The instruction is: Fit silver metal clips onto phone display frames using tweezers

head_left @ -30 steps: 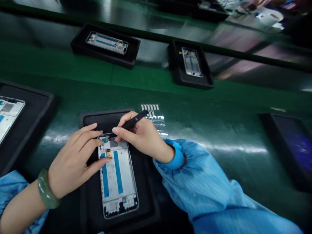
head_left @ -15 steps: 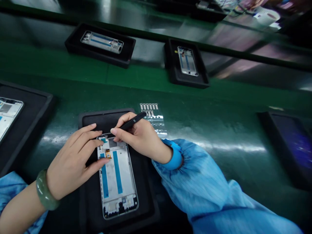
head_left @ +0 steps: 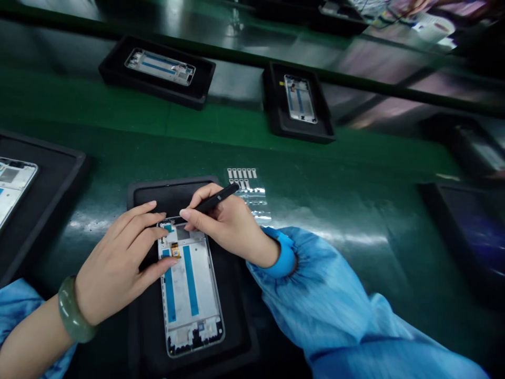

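Observation:
A silver phone frame with two blue strips and a small orange flex cable lies in a black foam tray in front of me. My left hand is open, fingers spread, with its fingertips at the frame's upper left edge and the thumb beside the flex cable. My right hand is closed around a slim black pen-shaped tool, held slanted over the frame's top end. The fingers hide the tool's tip.
Small pale labels on a clear sheet lie behind the tray. Foam trays with phone frames stand at the back left, back middle and left. More dark trays are at the right. A white roll sits far right.
The two back trays have shifted slightly left, and another tray has come into view at the back right. Both hands and the phone frame have hardly moved.

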A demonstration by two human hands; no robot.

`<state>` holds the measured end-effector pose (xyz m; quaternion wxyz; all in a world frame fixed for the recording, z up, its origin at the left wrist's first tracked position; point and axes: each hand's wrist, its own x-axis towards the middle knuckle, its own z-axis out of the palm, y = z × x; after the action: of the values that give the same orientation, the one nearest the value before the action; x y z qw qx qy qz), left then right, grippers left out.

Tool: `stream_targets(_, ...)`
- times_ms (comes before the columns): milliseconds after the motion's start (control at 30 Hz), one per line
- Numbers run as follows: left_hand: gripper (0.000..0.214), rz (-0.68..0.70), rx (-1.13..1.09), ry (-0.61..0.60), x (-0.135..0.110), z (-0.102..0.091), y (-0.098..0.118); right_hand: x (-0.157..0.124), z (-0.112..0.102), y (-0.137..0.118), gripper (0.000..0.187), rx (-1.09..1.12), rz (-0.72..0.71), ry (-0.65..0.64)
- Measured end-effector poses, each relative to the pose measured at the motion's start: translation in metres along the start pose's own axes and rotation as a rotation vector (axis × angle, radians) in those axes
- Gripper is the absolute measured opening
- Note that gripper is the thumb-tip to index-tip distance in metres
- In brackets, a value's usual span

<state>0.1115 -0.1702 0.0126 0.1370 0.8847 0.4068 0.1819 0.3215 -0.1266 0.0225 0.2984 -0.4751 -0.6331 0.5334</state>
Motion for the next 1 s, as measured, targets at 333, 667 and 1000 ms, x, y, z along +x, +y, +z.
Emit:
stream_targets(333, 0.035, 0.043, 0.081, -0.026, 0.002, -0.001, 0.001, -0.001, 0.0, -0.001, 0.017, -0.091, -0.033, 0.01)
stream_targets(667, 0.032, 0.0, 0.161, 0.002, 0.005, 0.0, 0.011, 0.0, 0.005, 0.0, 0.026, 0.27, 0.006, 0.169)
stream_targets(1000, 0.031, -0.043, 0.15, 0.009, 0.003, 0.003, 0.015, 0.004, 0.004, 0.003, 0.015, 0.136, -0.184, 0.053)
